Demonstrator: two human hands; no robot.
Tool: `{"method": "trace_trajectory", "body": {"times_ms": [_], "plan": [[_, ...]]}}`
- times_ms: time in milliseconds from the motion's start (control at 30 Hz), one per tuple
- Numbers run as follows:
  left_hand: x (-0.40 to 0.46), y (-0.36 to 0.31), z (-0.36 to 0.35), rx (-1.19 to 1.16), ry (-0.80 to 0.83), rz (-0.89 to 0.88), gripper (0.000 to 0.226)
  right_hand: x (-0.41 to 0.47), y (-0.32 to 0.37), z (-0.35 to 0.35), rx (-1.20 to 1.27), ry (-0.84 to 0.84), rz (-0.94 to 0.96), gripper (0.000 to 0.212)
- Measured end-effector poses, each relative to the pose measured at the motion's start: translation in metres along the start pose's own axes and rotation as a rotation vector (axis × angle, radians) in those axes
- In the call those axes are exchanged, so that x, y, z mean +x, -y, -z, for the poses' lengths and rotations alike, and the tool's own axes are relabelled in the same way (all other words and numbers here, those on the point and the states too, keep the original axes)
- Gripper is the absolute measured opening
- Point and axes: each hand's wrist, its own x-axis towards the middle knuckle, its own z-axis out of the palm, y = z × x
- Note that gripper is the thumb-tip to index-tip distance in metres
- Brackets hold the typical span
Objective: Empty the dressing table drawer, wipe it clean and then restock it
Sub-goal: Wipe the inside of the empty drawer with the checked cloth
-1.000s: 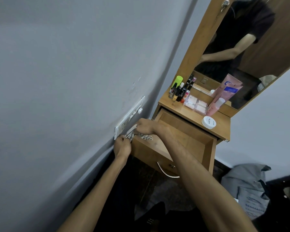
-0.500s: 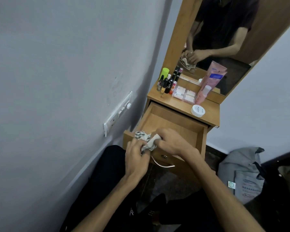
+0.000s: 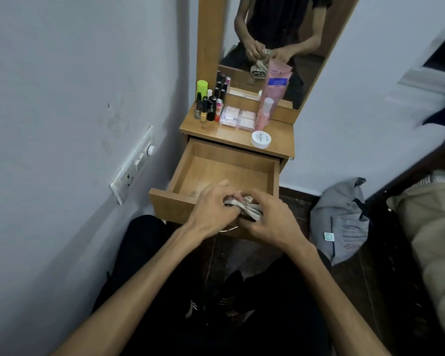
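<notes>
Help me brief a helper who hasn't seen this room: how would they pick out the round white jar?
Find the wooden dressing table under the tall mirror, with its drawer pulled open. On the tabletop's front edge, right of centre, sits the round white jar. It is the only low, flat, white thing there; the bottles at the left stand upright and the pink tube leans against the mirror.

1. Your left hand point(image 3: 213, 209) and right hand point(image 3: 270, 219) meet over the front edge of the open drawer point(image 3: 216, 173), both gripping a crumpled patterned cloth point(image 3: 244, 208).
2. The drawer's wooden floor shows bare.
3. On the dressing table top point(image 3: 280, 142) stand small bottles point(image 3: 208, 106), a pink tube point(image 3: 272, 93), a palette point(image 3: 238, 118) and a white jar point(image 3: 260, 139).
4. A grey bag point(image 3: 342, 222) lies on the floor to your right.
</notes>
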Motion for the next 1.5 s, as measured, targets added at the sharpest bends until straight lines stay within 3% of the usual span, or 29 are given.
{"method": "trace_trajectory", "body": {"times_ms": [133, 233, 367, 467, 600, 733, 867, 1133, 1267, 1367, 1500], "plan": [[0.025, -0.022, 0.005, -0.011, 0.168, -0.148, 0.014, -0.013, -0.007, 0.005, 0.107, -0.212, -0.171, 0.019], [0.041, -0.03, -0.003, 0.044, 0.28, -0.194, 0.017, -0.034, -0.018, 0.005, 0.262, -0.28, -0.344, 0.03], [0.053, -0.034, -0.03, 0.044, 0.417, -0.131, 0.017, -0.058, -0.031, -0.006, 0.497, -0.315, -0.481, 0.013], [0.055, -0.033, -0.048, 0.023, 0.442, -0.137, 0.024, -0.072, -0.042, -0.013, 0.597, -0.383, -0.583, 0.019], [0.059, -0.024, -0.058, 0.06, 0.427, -0.093, 0.032, -0.09, -0.055, -0.012, 0.569, -0.598, -0.745, 0.026], [0.066, -0.005, -0.058, 0.138, 0.578, 0.031, 0.024, -0.11, -0.044, -0.019, 0.446, -0.787, -0.88, 0.023], [0.065, 0.012, -0.058, 0.068, 0.72, 0.111, 0.018, -0.102, -0.028, -0.045, 0.453, -0.787, -0.96, 0.011], [0.076, 0.053, -0.007, 0.15, 0.736, 0.223, 0.018, -0.065, -0.011, -0.086, 0.603, -0.778, -0.93, 0.023], [0.075, 0.077, 0.026, 0.068, 0.702, 0.311, 0.023, -0.047, 0.006, -0.107, 0.56, -0.735, -0.864, 0.024], [0.076, 0.079, 0.034, 0.04, 0.673, 0.304, 0.023, -0.033, 0.03, -0.129, 0.525, -0.641, -0.748, 0.022], [0.076, 0.083, 0.043, 0.05, 0.682, 0.295, 0.024, -0.017, 0.052, -0.147, 0.414, -0.613, -0.736, 0.033]]}}
